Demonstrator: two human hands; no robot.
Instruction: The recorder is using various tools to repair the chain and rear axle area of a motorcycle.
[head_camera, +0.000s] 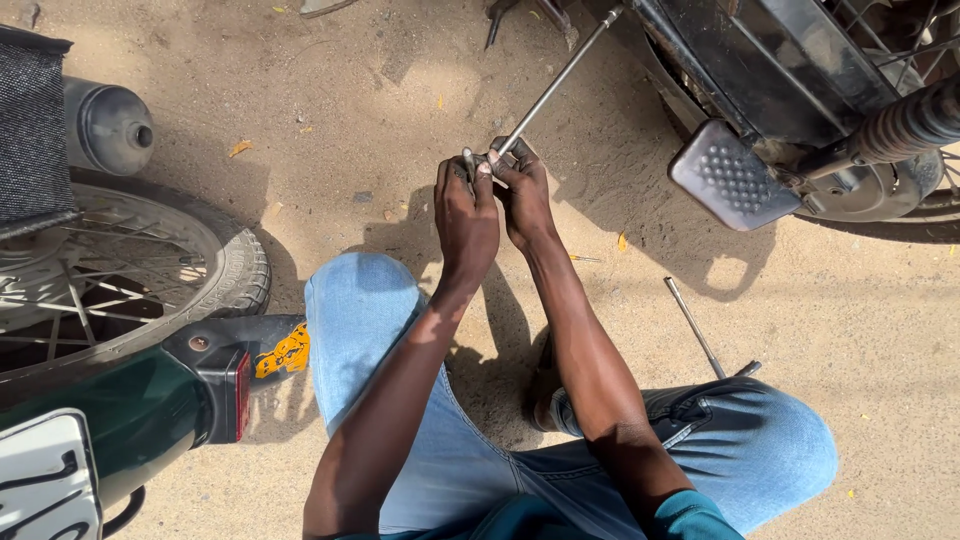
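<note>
A long thin metal rod (552, 90) slants from the motorcycle at the top right down to my hands. My left hand (465, 215) is closed around a small dark metal tool or fitting at the rod's lower end. My right hand (522, 195) grips the rod's end right beside it, fingers touching the left hand. Both hands hover above the sandy ground in front of my knees in blue jeans.
A motorcycle with a metal footrest plate (730, 178) and a rear spring (905, 125) stands at the top right. Another motorcycle's rear wheel (120, 270), green fender and exhaust (108, 125) fill the left. A thin metal tool (695, 325) lies on the sand by my right knee.
</note>
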